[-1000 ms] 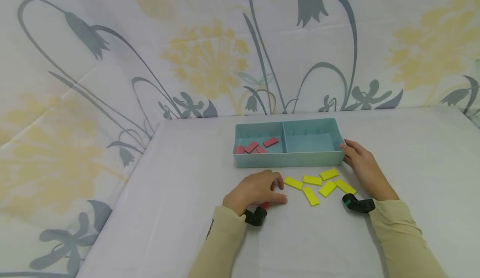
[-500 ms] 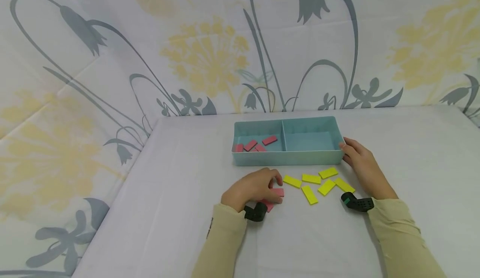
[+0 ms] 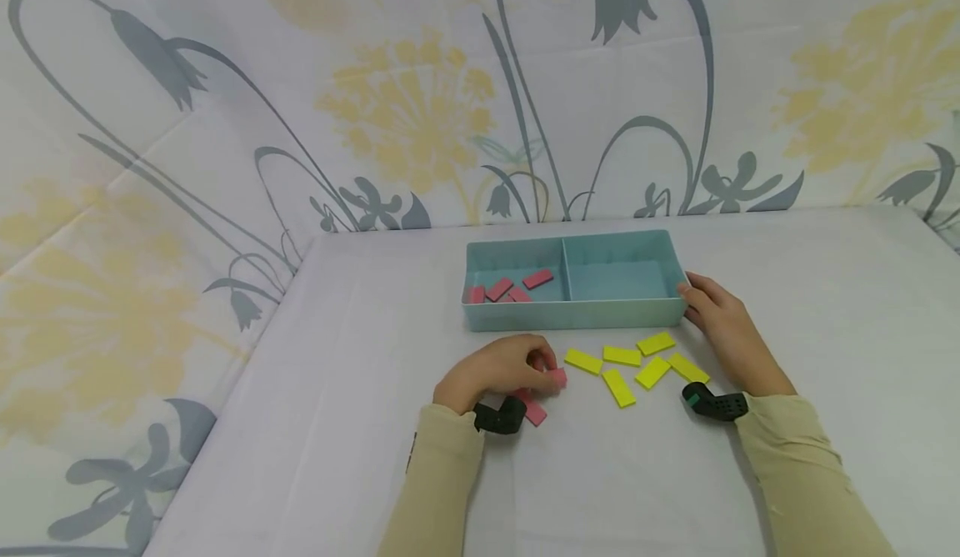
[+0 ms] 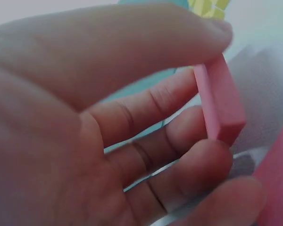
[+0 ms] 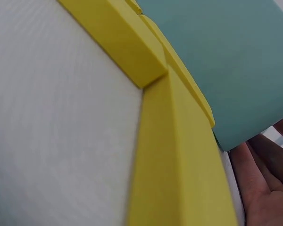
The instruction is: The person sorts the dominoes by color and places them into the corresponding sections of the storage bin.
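Observation:
My left hand [image 3: 498, 367] pinches a pink domino [image 4: 224, 99], a plain flat block, between the thumb and fingertips, just over the table. Below that hand lies another pink domino [image 3: 535, 411], with more pink partly hidden under the palm. Further off is a light blue tray [image 3: 573, 317] with two compartments. Several pink dominoes [image 3: 499, 289] lie in its left compartment; the right one shows only its bare floor. My right hand [image 3: 726, 329] holds the tray's right end, thumb at the front corner and fingers along the side. Some of those fingers are hidden.
Several yellow dominoes [image 3: 621, 356] lie flat on the white tablecloth [image 3: 360, 407], between the hands and in front of the tray. A flowered cloth [image 3: 420, 107] hangs behind the table and along its left side.
The left hand has closed its thumb and fingers on a pink domino and tilted it up, shifting slightly left. The right hand keeps its place on the tray.

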`<state>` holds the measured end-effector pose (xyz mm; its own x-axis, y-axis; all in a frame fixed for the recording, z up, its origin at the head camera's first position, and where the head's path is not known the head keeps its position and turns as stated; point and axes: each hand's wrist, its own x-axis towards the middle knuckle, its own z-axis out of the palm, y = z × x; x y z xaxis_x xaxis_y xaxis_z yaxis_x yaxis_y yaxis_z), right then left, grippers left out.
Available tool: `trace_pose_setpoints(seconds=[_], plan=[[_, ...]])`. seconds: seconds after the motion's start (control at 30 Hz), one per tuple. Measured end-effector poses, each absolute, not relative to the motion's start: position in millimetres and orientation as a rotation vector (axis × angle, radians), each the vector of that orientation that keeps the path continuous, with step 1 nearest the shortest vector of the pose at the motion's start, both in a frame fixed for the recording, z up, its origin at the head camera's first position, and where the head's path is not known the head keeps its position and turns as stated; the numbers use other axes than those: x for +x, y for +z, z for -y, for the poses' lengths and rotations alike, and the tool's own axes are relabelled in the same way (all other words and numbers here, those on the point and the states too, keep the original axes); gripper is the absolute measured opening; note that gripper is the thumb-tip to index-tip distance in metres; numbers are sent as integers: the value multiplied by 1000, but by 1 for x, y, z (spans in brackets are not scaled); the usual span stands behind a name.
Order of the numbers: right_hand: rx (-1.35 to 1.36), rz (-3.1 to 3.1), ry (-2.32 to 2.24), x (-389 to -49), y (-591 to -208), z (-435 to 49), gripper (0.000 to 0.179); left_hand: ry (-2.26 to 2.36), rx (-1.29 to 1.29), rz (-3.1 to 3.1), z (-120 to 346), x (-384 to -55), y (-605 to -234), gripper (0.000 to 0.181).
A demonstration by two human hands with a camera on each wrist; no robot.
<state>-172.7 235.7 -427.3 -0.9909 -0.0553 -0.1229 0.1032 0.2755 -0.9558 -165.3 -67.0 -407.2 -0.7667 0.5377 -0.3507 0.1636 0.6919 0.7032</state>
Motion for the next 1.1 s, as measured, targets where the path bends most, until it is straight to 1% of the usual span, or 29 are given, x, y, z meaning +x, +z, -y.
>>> trace_pose_setpoints(seconds=[0.3,0.5,0.73,1.1], plan=[[32,-2405,-1816,-173,-429,-235,75,1368,510,-1965,94,-174,-423,24],[35,-2404,-1812,-174,-429,-236,75,1473,568,-1862,101,-180,-426,32],[30,-2402,-1809,-173,-427,-237,75,1848,401,-1655,107,-185,-434,34],[32,-2380,-1834,-173,-428,-235,78,1846,410,-1690,129,-188,-436,40]])
